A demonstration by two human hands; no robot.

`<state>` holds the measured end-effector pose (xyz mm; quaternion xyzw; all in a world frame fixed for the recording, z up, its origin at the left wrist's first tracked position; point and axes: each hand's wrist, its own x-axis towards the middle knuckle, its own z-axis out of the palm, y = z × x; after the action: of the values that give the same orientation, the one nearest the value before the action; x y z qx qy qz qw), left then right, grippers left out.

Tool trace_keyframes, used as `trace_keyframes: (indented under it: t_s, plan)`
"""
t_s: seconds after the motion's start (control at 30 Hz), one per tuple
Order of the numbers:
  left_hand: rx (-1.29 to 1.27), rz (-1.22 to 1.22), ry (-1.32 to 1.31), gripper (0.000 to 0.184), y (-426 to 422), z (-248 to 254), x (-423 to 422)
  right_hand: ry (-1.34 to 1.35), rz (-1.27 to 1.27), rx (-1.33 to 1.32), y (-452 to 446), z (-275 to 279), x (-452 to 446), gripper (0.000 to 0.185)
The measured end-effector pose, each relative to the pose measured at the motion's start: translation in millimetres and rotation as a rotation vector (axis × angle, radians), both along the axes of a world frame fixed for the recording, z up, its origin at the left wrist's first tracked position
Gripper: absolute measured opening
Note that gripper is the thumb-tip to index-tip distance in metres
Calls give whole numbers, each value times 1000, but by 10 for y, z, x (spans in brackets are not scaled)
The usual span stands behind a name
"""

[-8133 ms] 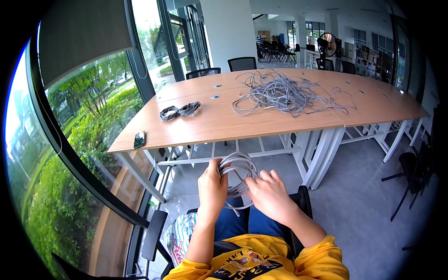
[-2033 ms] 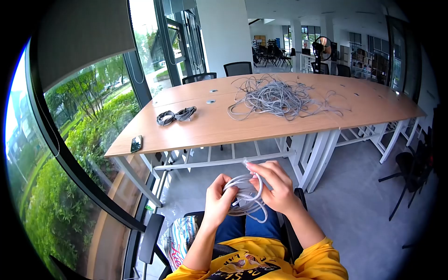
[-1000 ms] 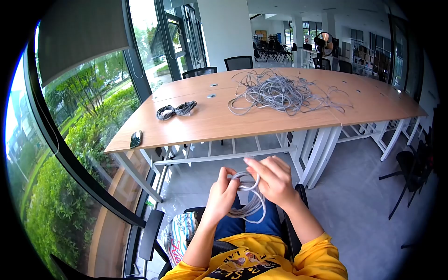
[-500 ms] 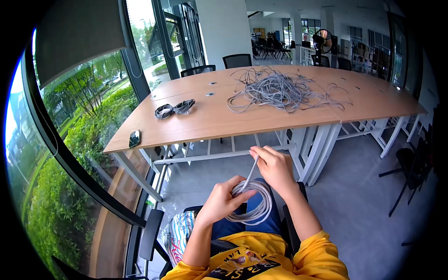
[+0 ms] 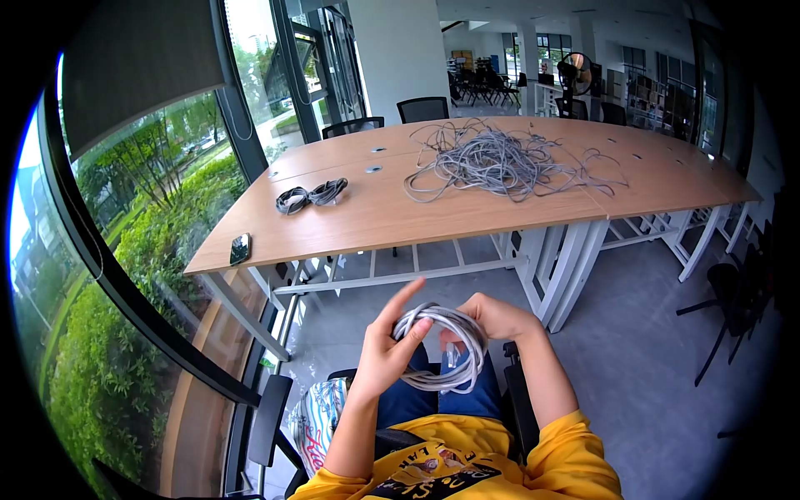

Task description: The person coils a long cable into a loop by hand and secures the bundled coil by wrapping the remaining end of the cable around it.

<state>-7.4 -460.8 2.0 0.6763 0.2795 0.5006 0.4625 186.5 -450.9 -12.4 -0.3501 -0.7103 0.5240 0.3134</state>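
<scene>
A coil of grey cable (image 5: 434, 382) is held upright above my lap. My left hand (image 5: 385, 350) grips its left side, the thumb pressed across the strands and the index finger raised. On the opposite side my right hand (image 5: 498, 318) is closed, its fingers reaching behind the coil and partly hidden by it. Through the ring's opening shows a pale, clear cable end (image 5: 452, 353), apparently a plug, near my right fingertips.
Ahead stands a wooden table (image 5: 350, 229) with a large tangle of grey cables (image 5: 492, 162), a tied dark cable bundle (image 5: 312, 195) and a phone (image 5: 241, 247). A chair armrest (image 5: 271, 417) and a patterned bag (image 5: 318, 421) are at my left.
My right hand has come down from above the coil to its right side, taking the free cable end behind the ring. My left index finger has lifted, and the coil has risen slightly.
</scene>
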Motion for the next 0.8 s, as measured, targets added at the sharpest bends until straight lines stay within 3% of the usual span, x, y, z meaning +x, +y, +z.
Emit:
trace_keyframes:
  t_s: [0.23, 0.33, 0.4, 0.57, 0.63, 0.73, 0.8]
  plan:
    - [10, -34, 60, 23, 28, -18, -19, 64, 143, 137, 43, -35, -20, 20]
    - [0, -32, 116, 22, 18, -4, -12, 84, 132, 24, 14, -24, -8, 23]
    - [15, -18, 105, 22, 27, -13, 9, 62, 154, -60, 44, -62, 26, 13]
    - [129, 7, 87, 22, 56, -51, 24, 69, 151, -85, 40, -86, 27, 15]
    - [-6, -38, 30, 22, 11, -17, 19, 44, 146, -137, 47, -125, 34, 16]
    - [7, 4, 19, 21, 25, -20, 19, 242, 280, -92, 79, -181, 76, 19]
    - [42, 88, 29, 20, 59, -35, 14, 147, -173, 105, 18, -57, 101, 19]
